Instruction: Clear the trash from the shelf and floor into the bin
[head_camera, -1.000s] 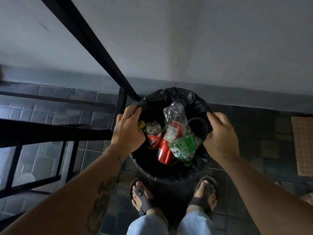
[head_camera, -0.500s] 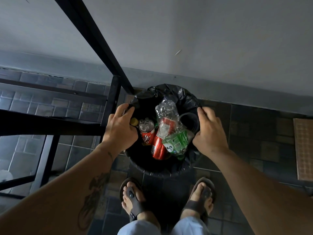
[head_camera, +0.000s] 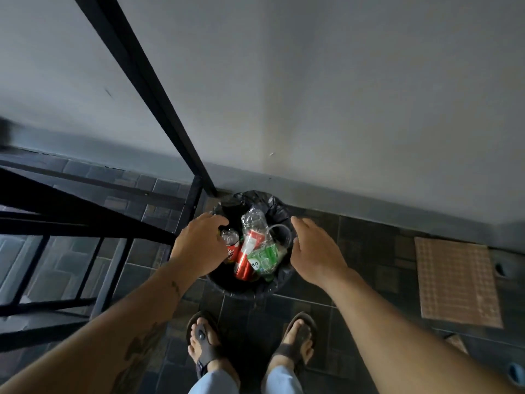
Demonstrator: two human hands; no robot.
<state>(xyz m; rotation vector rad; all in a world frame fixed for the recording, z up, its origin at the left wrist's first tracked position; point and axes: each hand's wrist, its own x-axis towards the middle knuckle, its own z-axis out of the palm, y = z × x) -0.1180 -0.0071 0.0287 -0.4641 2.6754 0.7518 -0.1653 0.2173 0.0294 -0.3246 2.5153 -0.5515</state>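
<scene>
A round bin with a black liner [head_camera: 247,292] stands on the tiled floor against the wall. It holds a clear crushed bottle [head_camera: 252,221], a red can [head_camera: 246,258], a green-labelled bottle [head_camera: 265,258], a crushed can [head_camera: 231,247] and a clear cup [head_camera: 281,237]. My left hand [head_camera: 199,245] hovers over the bin's left rim with its fingers loosely curved and nothing in it. My right hand [head_camera: 315,251] is over the right rim, fingers stretched out and apart, holding nothing.
A black metal shelf frame [head_camera: 85,220] stands just left of the bin, and its slanted post [head_camera: 142,78] crosses the wall. A brown mat [head_camera: 457,280] lies on the floor to the right. My sandalled feet [head_camera: 204,345] stand right before the bin.
The view has risen away from the bin. Both hands, which gripped the liner's rim before, have let go and spread their fingers above it.
</scene>
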